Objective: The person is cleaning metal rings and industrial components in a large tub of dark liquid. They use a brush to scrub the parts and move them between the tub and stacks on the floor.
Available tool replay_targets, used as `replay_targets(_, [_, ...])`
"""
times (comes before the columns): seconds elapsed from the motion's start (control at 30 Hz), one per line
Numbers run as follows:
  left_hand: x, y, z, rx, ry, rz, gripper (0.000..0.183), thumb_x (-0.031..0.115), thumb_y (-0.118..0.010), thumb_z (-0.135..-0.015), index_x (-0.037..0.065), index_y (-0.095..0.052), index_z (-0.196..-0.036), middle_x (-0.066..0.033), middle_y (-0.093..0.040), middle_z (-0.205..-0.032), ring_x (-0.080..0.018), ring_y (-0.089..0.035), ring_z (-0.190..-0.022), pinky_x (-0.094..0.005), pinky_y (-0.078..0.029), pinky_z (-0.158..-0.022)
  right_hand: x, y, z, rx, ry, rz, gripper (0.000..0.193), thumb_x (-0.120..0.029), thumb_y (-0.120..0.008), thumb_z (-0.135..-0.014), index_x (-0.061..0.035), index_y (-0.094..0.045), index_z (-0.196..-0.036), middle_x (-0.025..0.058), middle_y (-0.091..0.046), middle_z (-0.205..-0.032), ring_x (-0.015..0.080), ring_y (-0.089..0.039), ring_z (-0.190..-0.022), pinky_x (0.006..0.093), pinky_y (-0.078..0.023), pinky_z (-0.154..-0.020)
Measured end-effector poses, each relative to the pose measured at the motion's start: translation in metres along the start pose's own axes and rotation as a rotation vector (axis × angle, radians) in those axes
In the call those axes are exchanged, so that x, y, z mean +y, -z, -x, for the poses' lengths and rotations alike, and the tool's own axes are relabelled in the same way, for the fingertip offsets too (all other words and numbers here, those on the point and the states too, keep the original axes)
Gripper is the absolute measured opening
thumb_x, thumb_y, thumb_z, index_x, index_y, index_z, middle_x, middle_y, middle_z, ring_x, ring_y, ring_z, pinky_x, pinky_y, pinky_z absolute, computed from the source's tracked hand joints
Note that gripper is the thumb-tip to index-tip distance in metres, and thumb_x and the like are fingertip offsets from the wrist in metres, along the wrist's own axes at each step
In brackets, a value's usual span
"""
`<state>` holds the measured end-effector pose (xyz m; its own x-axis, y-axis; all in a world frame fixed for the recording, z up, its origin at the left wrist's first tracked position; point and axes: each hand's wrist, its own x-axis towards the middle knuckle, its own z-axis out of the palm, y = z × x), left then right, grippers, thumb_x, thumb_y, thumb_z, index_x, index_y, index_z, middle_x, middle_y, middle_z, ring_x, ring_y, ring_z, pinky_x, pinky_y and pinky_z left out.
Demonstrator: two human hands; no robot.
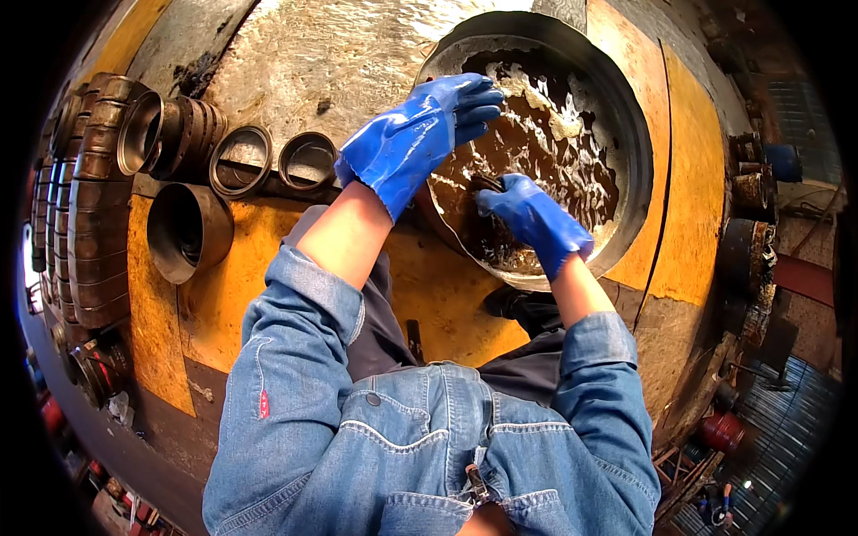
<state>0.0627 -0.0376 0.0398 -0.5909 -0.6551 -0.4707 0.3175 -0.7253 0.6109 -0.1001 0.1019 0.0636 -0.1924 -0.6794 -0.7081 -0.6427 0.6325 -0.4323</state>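
A large round metal basin (636, 152) stands in front of me, holding brown liquid (563, 170) with pale foam (559, 112) floating on it. My left hand (420, 134), in a blue rubber glove, reaches over the basin's left rim with its fingers stretched out and nothing visible in them. Low over the liquid is my right hand (536, 219), gloved alike, its fingers closed round a small dark thing (485, 182). Most of that thing is hidden by the glove and the liquid, so I cannot tell its kind.
Left of the basin stand a deep metal cup (189, 232), two open metal rings (241, 161) (307, 161) and a row of similar rings (192, 134). Stacked brown metal cylinders (100, 205) rise at the far left. Worn yellow boards (693, 179) lie beside the basin; dark metal parts (749, 255) line the right.
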Motion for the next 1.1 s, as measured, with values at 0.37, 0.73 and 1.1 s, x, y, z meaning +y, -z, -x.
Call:
replay_targets(0.37, [-0.042,0.004,0.010,-0.085,0.094,-0.259,0.050,0.046,-0.060,-0.106,0.011,-0.061,-0.141,-0.0056,-0.074,-0.129,-0.0173,-0.072,-0.110,-0.0363,-0.055,-0.095,0.065,-0.009,-0.018,-0.171,-0.126,-0.135,0.035,-0.038,-0.074,-0.083,-0.0060,-0.079,-0.096,0.0075,-0.074,-0.084,0.0181,-0.064,-0.076,0.0345,-0.049,-0.069])
replay_targets(0.73, [-0.066,-0.011,0.031,-0.233,0.195,-0.527,0.064,0.052,-0.062,-0.103,0.011,-0.059,-0.152,-0.0208,-0.058,-0.148,-0.0281,-0.056,-0.137,-0.0441,-0.040,-0.116,0.097,-0.025,-0.012,-0.050,0.376,-0.738,0.035,-0.015,-0.074,-0.097,-0.0020,-0.072,-0.130,0.0057,-0.076,-0.115,0.0125,-0.066,-0.107,0.0302,-0.050,-0.098])
replay_targets(1.1, [-0.122,0.003,0.016,-0.254,0.024,-0.611,0.025,0.025,-0.069,-0.099,0.001,-0.075,-0.103,-0.0077,-0.073,-0.092,-0.0150,-0.069,-0.082,-0.0277,-0.055,-0.072,0.065,-0.010,0.016,-0.024,0.191,-0.021,0.044,-0.043,-0.068,-0.093,-0.0037,-0.078,-0.108,0.0144,-0.077,-0.091,0.0221,-0.074,-0.086,0.0367,-0.057,-0.083])
